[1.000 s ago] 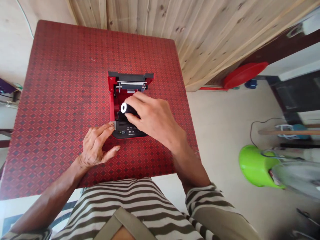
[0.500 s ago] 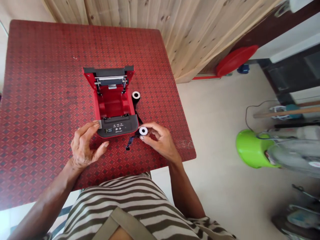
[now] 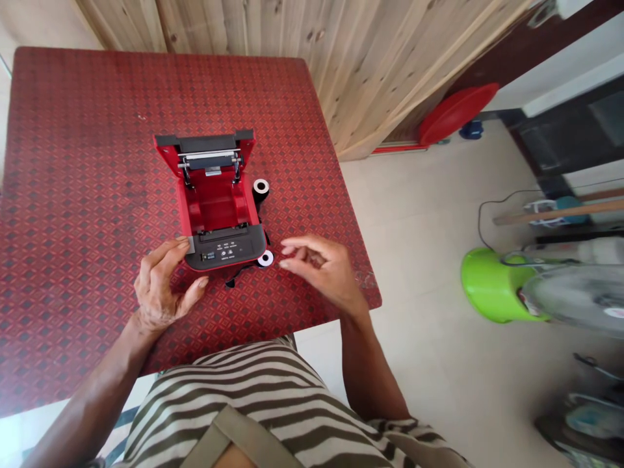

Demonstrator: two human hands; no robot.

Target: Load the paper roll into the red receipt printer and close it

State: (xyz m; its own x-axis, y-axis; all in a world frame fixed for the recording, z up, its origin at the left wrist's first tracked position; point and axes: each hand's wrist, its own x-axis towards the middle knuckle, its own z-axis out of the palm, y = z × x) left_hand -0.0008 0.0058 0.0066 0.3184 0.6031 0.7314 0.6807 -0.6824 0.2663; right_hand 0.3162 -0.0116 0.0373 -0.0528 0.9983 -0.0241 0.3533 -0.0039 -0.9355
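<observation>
A red and black label printer [image 3: 221,249] stands on the table with its lid [image 3: 212,144] raised, its red inner bay exposed. My left hand [image 3: 163,283] rests its fingertips on the printer's front left corner, by a small grey patch, with the thumb held apart. To the right of the printer lie two rolls of black ribbon with white cores, a rear roll [image 3: 261,187] and a front roll [image 3: 266,259]. A loose black end [image 3: 231,283] trails in front of the printer. My right hand [image 3: 324,270] hovers just right of the front roll, fingers apart and holding nothing.
A red patterned table [image 3: 88,195] carries the printer, its right edge dropping to a pale floor. Wood panelling [image 3: 273,26] rises behind it. On the floor at right are a green stool [image 3: 492,286], a cable and a red round object [image 3: 458,114].
My right hand has let go of the front ribbon roll and drawn back to the right. That roll now lies close against the printer's front right corner. My left hand stays at the printer.
</observation>
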